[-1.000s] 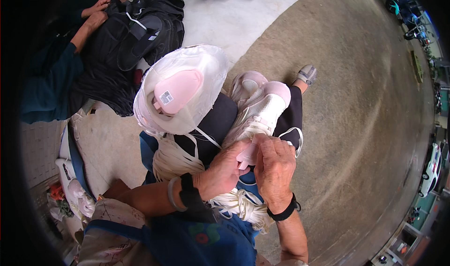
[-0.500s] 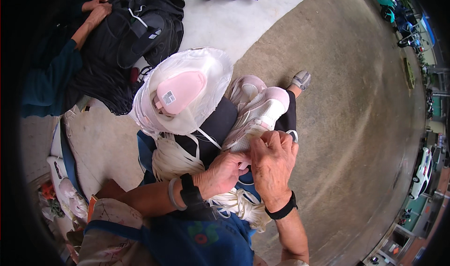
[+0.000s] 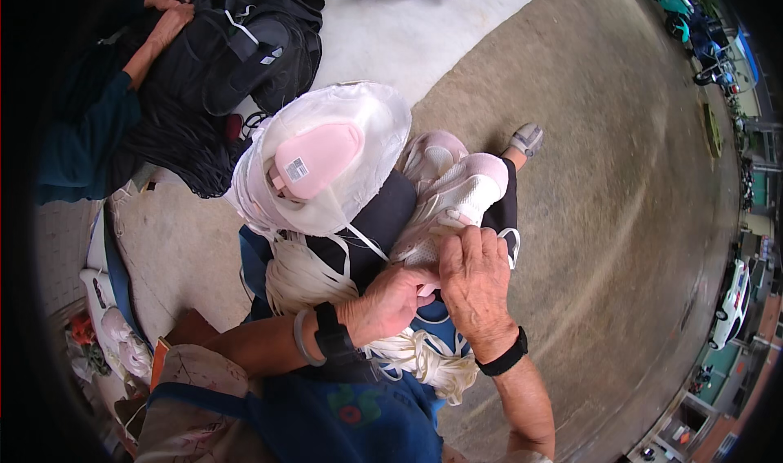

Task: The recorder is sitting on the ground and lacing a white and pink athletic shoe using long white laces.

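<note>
A white and pink mesh shoe upper (image 3: 457,198) lies over my lap, and both my hands grip its near end. My left hand (image 3: 390,300) pinches the fabric from below, a dark band and a grey band on its wrist. My right hand (image 3: 477,279) presses down on it from above, with a black band on the wrist. A stack of white translucent pieces with a pink insole-shaped piece (image 3: 314,159) on top sits to the left of the upper. A bundle of cream laces (image 3: 302,275) lies under my left forearm.
Another person in a teal sleeve (image 3: 81,137) sits at the upper left, hands on a heap of black shoe pieces (image 3: 236,47). A white sheet (image 3: 408,31) covers the ground behind. Concrete ground (image 3: 620,218) stretches right. White bags (image 3: 106,316) lie at left. My foot (image 3: 528,139) shows beyond.
Both hands have shifted a little along the shoe upper, working its near end. The upper has moved slightly toward me.
</note>
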The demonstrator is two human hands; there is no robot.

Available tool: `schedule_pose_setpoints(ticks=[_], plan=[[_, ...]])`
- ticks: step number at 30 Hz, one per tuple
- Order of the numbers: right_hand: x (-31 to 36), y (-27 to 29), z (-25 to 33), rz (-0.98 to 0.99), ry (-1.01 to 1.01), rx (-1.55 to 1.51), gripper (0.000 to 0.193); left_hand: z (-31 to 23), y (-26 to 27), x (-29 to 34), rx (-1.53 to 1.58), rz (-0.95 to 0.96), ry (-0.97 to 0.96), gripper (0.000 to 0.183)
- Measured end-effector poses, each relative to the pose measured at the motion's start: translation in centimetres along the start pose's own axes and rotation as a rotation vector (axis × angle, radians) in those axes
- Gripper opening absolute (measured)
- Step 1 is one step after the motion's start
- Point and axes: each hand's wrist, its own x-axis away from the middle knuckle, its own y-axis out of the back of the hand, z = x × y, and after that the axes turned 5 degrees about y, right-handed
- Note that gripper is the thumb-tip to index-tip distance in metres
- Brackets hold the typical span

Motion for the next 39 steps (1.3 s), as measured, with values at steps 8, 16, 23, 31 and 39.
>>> schedule_pose_setpoints(ticks=[8,16,23,31,39], plan=[[-1.2,0.9,1.3,-0.110,-0.461,-0.750,0.009,-0.5,-0.2,1.8,-0.263,0.056,-0.153,0.023],[-0.7,3.9,6.5,-0.026,0.030,-1.291,0.013,-6.2,-2.4,6.3,-0.594,-0.130,0.016,0.033],[-0.4,5.9,12.3,0.142,0.299,-1.466,0.017,-8.1,-5.8,5.5,-0.614,0.005,0.042,0.044],[6.3,1.8,2.0,-0.242,-0.688,-0.769,0.026,-12.1,-5.0,11.1,-0.465,0.015,-0.225,0.026],[6.2,-0.9,0.3,-0.196,-0.415,-0.611,0.014,-13.7,-2.5,14.6,0.012,0.222,-0.566,0.023]])
